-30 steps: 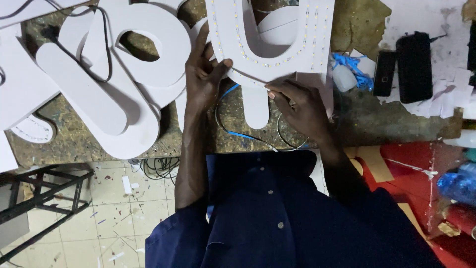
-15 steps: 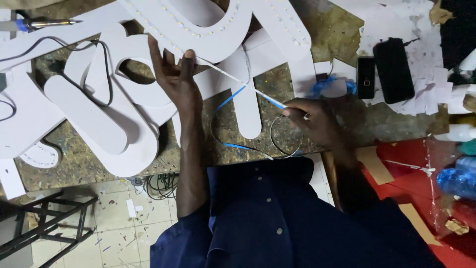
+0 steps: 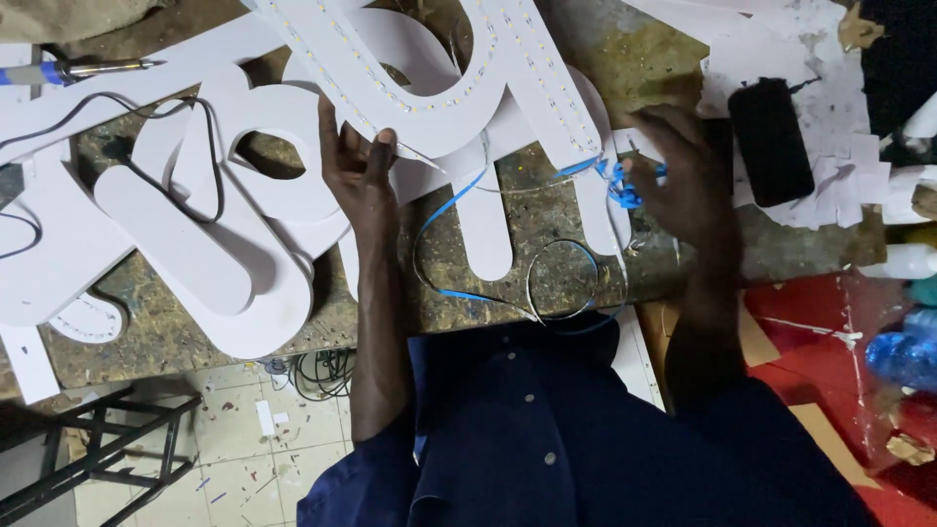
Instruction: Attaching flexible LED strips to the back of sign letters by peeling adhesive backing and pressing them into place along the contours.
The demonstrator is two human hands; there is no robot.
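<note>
We are in a sign-making workshop. Our evidence is the scarred, stained workbench [image 3: 547,224] covered with large white cut-out letter shapes [image 3: 195,244], one of them, a white letter panel [image 3: 439,88], lined with rows of small LED dots. A soldering iron [image 3: 88,70] lies at the bench's far left edge, thin black and blue wires [image 3: 459,200] loop across the top, and peeled white paper scraps [image 3: 839,185] pile up at the right. Below the bench we see a tiled floor [image 3: 244,459] littered with offcuts and a coil of cable [image 3: 322,371].
</note>
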